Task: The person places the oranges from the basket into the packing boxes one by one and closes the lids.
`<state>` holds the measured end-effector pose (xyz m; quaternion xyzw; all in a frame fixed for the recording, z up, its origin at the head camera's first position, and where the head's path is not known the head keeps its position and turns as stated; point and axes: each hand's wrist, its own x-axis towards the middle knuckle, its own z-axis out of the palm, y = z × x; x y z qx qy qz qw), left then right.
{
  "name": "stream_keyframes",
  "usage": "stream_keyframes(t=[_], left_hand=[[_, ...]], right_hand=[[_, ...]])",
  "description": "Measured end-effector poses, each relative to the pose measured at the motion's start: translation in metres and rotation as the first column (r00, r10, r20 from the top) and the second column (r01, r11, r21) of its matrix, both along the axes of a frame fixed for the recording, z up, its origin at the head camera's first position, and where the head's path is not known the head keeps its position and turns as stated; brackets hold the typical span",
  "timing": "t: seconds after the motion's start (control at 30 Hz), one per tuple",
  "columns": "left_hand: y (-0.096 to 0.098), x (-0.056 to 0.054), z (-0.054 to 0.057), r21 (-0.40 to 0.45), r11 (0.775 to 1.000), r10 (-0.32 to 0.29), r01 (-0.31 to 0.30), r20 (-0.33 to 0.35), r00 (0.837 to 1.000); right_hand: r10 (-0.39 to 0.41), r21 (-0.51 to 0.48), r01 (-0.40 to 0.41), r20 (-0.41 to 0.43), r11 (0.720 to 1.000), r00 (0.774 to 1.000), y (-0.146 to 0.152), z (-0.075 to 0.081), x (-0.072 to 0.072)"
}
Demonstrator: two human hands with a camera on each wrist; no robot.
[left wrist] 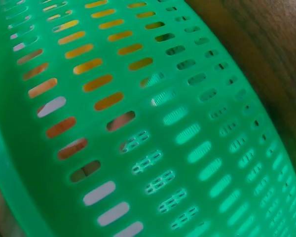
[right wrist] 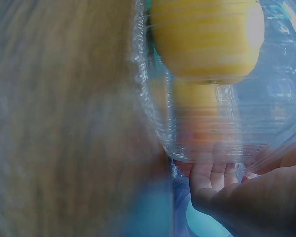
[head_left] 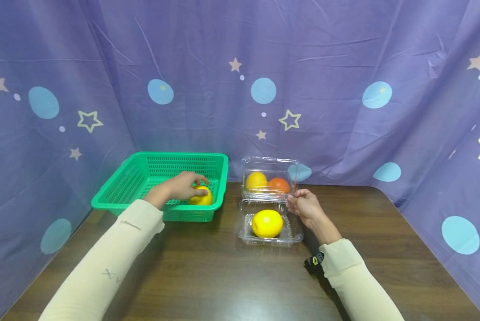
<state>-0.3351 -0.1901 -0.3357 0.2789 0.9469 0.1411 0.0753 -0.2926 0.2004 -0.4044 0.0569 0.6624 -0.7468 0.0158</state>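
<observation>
In the head view my left hand [head_left: 182, 185] reaches into the green plastic basket [head_left: 159, 215] and grips a yellow lemon-like fruit [head_left: 201, 199] at its right end. The left wrist view shows that fruit [left wrist: 97, 83] only through the slots of the basket wall [left wrist: 153, 116]. My right hand [head_left: 307, 207] pinches the edge of a clear plastic clamshell box [head_left: 245, 234] near its hinge, with the lid [head_left: 292, 165] standing raised. Inside the box base lies a yellow lemon [head_left: 267, 224], large in the right wrist view, where my right hand's [right wrist: 246, 197] fingers are at the clear plastic.
Through the raised lid show a yellow-orange round fruit [head_left: 256, 182] and an orange-red one [head_left: 278, 185]. A brown wooden table [head_left: 223, 276] carries basket and box. Behind it hangs a purple curtain [head_left: 207, 120] with stars and blue dots.
</observation>
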Motion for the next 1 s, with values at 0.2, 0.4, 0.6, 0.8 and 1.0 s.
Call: stream_keyframes(t=[0.2, 0.4, 0.6, 0.8, 1.0], left_hand=[[0.000, -0.001, -0.006, -0.042, 0.999, 0.031, -0.031, 0.000, 1.000], [0.002, -0.005, -0.015, -0.063, 0.998, 0.008, -0.011, -0.041, 0.999], [0.003, -0.007, -0.019, -0.076, 0.996, 0.040, -0.041, -0.015, 0.999], [0.007, -0.006, -0.016, -0.084, 0.995, 0.058, -0.058, -0.006, 0.998], [0.008, -0.007, -0.017, -0.073, 0.993, 0.087, -0.090, -0.039, 0.995]], right_hand=[[-0.002, 0.012, 0.002, 0.011, 1.000, 1.000, 0.001, 0.000, -0.001], [0.001, 0.009, -0.001, 0.007, 1.000, 1.000, 0.002, -0.002, -0.003], [0.004, 0.001, -0.004, 0.006, 1.000, 1.000, 0.001, -0.003, -0.003], [-0.001, 0.003, 0.001, 0.006, 1.000, 1.000, 0.001, -0.003, -0.003], [-0.001, 0.004, 0.001, 0.003, 1.000, 1.000, 0.002, -0.004, -0.004]])
